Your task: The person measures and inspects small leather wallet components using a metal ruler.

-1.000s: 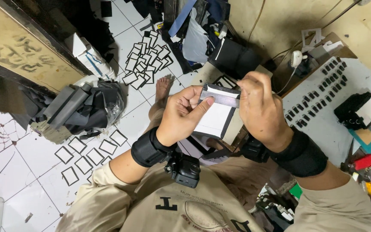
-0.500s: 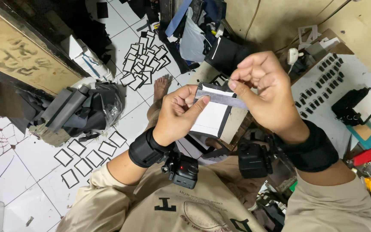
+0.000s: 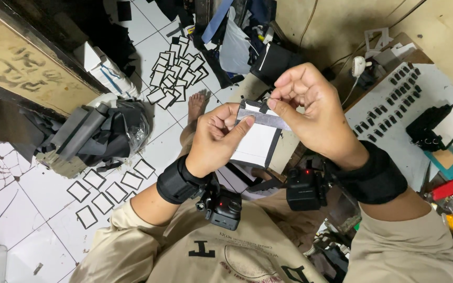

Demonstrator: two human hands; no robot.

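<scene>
My left hand grips a white card with a black border, thumb pressed on its upper left edge. My right hand pinches a grey strip that lies across the top of the card, fingers closed on its right part. Both hands are held up in front of my chest, close together. Black wrist bands with small cameras sit on both forearms.
Several black-bordered white cards lie on the tiled floor at the left and in a pile further away. A heap of black material sits to the left. A white board with rows of small black pieces is at the right.
My right hand has moved left and down along the strip, closer to my left hand. The card stays gripped by my left hand at about the same height.
</scene>
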